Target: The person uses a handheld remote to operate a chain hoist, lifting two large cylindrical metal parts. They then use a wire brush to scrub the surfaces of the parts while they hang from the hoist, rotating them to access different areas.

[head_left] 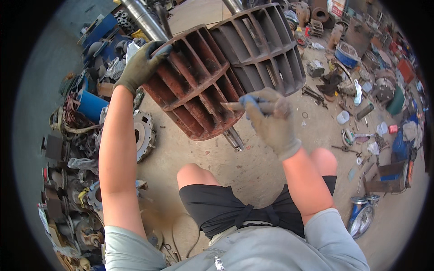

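Observation:
A rust-red finned metal rotor (199,83) on a shiny shaft (145,20) is in front of me, tilted. My left hand (142,63), in a grey-green work glove, is hooked over its upper left edge. The shaft's stepped lower end (234,139) sticks out toward me. My right hand (273,122), in the same kind of glove, is closed around a pointed metal rod (233,106) like a chisel. The tip is beside the rotor's right side; whether it touches, I cannot tell. Behind and right, a dark grey finned rotor (262,49) stands close against the red one.
A round metal flange (143,135) lies on the concrete floor (167,158) left of the rotor. Machine parts, a blue drum (92,106) and bags crowd the left. To the right are scattered parts, a white cup (343,117), a blue basin (347,55) and a blue-rimmed wheel (361,219).

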A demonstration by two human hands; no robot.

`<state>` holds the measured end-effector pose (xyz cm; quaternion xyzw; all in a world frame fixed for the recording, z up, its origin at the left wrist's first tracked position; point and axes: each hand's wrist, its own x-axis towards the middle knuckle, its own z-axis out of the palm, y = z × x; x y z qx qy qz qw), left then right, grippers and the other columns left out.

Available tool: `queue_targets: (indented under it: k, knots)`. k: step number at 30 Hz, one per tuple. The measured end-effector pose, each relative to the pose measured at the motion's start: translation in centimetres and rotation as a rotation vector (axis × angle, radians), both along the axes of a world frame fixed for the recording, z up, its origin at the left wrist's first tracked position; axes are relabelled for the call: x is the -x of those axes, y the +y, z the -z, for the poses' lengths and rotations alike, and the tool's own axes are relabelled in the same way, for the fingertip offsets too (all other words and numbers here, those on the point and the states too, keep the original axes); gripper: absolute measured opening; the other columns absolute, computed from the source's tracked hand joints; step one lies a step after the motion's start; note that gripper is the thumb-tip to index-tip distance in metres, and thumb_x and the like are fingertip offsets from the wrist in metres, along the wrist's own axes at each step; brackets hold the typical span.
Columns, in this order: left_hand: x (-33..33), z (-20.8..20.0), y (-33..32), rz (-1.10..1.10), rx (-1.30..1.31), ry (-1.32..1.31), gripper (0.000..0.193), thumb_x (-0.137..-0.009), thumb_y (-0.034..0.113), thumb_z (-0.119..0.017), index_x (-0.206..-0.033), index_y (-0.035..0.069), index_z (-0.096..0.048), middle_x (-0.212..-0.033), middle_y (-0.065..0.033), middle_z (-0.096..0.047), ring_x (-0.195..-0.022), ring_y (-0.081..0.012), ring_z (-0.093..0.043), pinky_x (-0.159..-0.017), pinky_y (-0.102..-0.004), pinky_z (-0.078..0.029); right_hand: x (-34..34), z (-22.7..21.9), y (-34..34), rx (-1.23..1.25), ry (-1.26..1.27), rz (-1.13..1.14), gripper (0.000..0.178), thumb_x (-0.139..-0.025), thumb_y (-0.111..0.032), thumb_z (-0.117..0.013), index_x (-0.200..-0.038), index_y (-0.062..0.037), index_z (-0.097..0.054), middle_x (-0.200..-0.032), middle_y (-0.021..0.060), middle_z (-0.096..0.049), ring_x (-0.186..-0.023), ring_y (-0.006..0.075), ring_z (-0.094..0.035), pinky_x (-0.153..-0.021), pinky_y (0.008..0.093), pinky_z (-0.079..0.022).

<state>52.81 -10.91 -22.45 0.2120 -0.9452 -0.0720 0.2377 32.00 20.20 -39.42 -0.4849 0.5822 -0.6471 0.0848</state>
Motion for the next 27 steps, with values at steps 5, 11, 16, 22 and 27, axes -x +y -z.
queue_targets:
  k: [5,11,16,22,27]
  knots:
    - [0.3,-0.8,0.7,-0.113,-0.061,-0.114,0.065,-0.112,0.057,-0.062,-0.151,0.004,-0.065,-0.142,-0.0207,-0.073,-0.133,-0.0340,-0.068,-0.115,-0.0431,-0.051,-0.6,0.5,1.0,-0.219,0.349,-0.008,0.022,-0.101,-0.007,-0.076,-0.117,-0.0111,-0.091,-0.105,0.0028,-0.081,-0.094,0.0200,-0.071,-0.086,0.0352,-0.058]
    - [0.2,-0.2,1.4,-0.156,-0.079,-0.055,0.067,-0.109,0.061,-0.066,-0.145,0.005,-0.070,-0.135,-0.0202,-0.076,-0.127,-0.0324,-0.072,-0.111,-0.0427,-0.054,-1.2,0.7,1.6,0.008,0.482,0.019,0.018,-0.093,-0.002,-0.082,-0.109,-0.0075,-0.089,-0.108,0.0056,-0.082,-0.083,0.0247,-0.072,-0.075,0.0380,-0.058]
    - [0.0,0.0,2.0,-0.152,-0.070,-0.022,0.070,-0.108,0.063,-0.067,-0.143,0.002,-0.072,-0.133,-0.0226,-0.077,-0.126,-0.0336,-0.074,-0.109,-0.0440,-0.055,-1.1,1.8,1.5,0.062,0.580,0.000,0.017,-0.092,-0.002,-0.083,-0.108,-0.0043,-0.087,-0.110,0.0054,-0.082,-0.085,0.0253,-0.071,-0.075,0.0398,-0.058]
    - [-0.2,-0.5,2.5,-0.210,-0.099,-0.036,0.074,-0.106,0.066,-0.069,-0.142,0.001,-0.073,-0.131,-0.0230,-0.079,-0.123,-0.0347,-0.075,-0.108,-0.0446,-0.056,-1.3,1.7,0.3,-0.064,0.430,-0.037,0.015,-0.089,-0.004,-0.086,-0.104,-0.0030,-0.086,-0.110,0.0051,-0.082,-0.088,0.0253,-0.071,-0.075,0.0394,-0.059]
    - [-0.1,-0.1,2.7,-0.266,-0.070,-0.004,0.078,-0.104,0.068,-0.071,-0.141,0.000,-0.074,-0.130,-0.0236,-0.079,-0.123,-0.0353,-0.076,-0.108,-0.0444,-0.057,-1.4,2.1,-0.7,-0.005,0.678,0.044,0.015,-0.086,-0.003,-0.087,-0.101,-0.0045,-0.087,-0.109,0.0051,-0.082,-0.087,0.0259,-0.070,-0.074,0.0394,-0.059]
